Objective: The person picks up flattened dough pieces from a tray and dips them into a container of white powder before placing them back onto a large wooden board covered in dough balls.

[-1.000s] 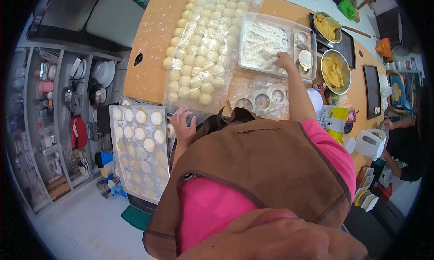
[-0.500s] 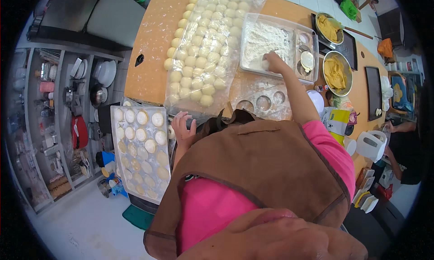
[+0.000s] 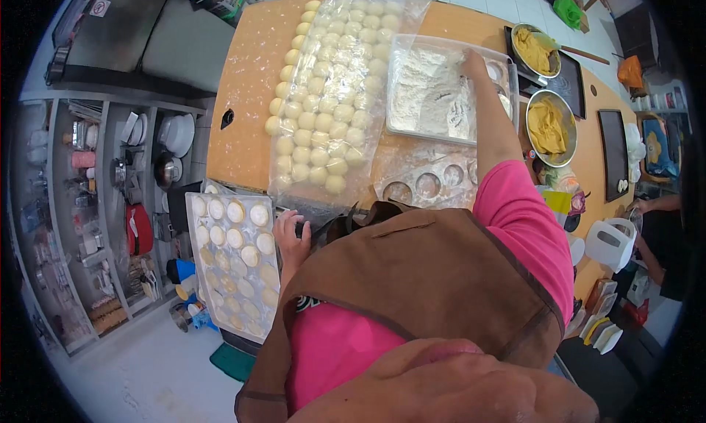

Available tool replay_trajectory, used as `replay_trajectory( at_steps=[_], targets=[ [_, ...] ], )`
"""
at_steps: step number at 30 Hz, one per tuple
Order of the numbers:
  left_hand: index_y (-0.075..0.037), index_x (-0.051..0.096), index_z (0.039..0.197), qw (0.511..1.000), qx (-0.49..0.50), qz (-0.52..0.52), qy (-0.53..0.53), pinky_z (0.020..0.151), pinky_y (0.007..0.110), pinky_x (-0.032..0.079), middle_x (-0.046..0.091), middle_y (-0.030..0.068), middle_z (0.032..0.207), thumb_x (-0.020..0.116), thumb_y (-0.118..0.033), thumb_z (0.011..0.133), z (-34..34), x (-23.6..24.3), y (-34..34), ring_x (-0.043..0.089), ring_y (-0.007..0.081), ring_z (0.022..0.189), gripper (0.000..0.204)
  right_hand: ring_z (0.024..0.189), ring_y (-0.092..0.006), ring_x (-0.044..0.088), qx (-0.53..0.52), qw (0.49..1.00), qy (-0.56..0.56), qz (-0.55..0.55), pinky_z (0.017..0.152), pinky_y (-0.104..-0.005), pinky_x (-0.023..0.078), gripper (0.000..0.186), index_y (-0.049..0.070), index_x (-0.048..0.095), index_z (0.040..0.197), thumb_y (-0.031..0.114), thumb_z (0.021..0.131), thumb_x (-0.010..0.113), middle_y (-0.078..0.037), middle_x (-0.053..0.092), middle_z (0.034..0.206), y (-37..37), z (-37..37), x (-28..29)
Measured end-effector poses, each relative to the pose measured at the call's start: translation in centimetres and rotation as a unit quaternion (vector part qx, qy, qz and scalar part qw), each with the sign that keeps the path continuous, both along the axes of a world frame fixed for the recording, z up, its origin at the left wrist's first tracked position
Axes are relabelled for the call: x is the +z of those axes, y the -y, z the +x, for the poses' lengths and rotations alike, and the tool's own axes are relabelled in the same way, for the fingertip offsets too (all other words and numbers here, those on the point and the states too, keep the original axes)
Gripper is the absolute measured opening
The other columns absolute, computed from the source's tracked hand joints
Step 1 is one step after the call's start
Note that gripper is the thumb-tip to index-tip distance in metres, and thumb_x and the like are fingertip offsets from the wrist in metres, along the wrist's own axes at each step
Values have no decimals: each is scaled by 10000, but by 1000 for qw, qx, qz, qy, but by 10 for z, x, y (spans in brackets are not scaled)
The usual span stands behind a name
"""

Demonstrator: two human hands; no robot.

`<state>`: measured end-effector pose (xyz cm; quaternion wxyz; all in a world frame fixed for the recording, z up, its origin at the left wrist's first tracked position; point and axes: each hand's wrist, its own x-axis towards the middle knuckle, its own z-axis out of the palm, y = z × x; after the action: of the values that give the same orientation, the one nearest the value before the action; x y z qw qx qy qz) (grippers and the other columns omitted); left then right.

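My right hand [image 3: 472, 64] is at the far right part of the flour [image 3: 430, 92] in a clear rectangular container [image 3: 423, 134]. Its fingers are too hidden to show whether they hold anything. The forearm covers much of the side compartment, where round pieces [image 3: 494, 71] partly show. My left hand [image 3: 292, 237], empty with fingers apart, is beside a tray [image 3: 276, 228] of flat, floured dough rounds [image 3: 234, 238]. Beyond it, rows of pale dough balls [image 3: 323, 121] lie on the table, most of them under clear plastic.
A floury plastic sheet with round shapes [image 3: 429, 184] lies nearest me. Two metal bowls of yellow dough [image 3: 548, 127] and dark trays [image 3: 614, 151] stand on the right. Another person's arm [image 3: 654, 202] shows at far right. Shelves [image 3: 103, 224] line the left.
My right hand has moved right and away from me across the flour, its arm now covering the side compartment. My left hand stays near the tray. The view has shifted slightly.
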<state>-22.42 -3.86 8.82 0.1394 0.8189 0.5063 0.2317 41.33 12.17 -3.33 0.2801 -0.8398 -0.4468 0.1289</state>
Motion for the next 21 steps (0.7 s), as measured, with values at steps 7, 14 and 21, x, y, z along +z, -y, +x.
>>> replay_trajectory(
  at_steps=[7, 14, 21],
  targets=[
    [-84, 576, 941, 999, 31, -17, 12, 916, 437, 375, 590, 107, 1056, 682, -128, 744, -10, -5, 1, 531, 319, 1034, 228, 1108, -373, 509, 89, 978, 169, 89, 958, -412, 406, 408, 26, 565, 1134, 28, 731, 624, -229, 561, 1142, 2, -19, 8],
    [-94, 578, 935, 998, 54, -10, 37, 909, 425, 377, 584, 85, 1064, 689, -137, 735, -24, -13, -5, 530, 305, 1046, 233, 1163, -324, 485, 330, 917, 21, 222, 981, -392, 390, 417, 74, 569, 1154, 88, 756, 695, -153, 543, 1207, -71, -257, 106],
    [-89, 573, 934, 992, 114, -10, 58, 922, 431, 365, 589, 105, 1073, 681, -121, 741, -63, -15, 1, 523, 318, 1069, 223, 1168, -316, 495, 579, 810, 12, 94, 948, -393, 444, 373, 149, 593, 1148, 71, 783, 607, -141, 476, 1317, -123, -481, 85]
  ],
)
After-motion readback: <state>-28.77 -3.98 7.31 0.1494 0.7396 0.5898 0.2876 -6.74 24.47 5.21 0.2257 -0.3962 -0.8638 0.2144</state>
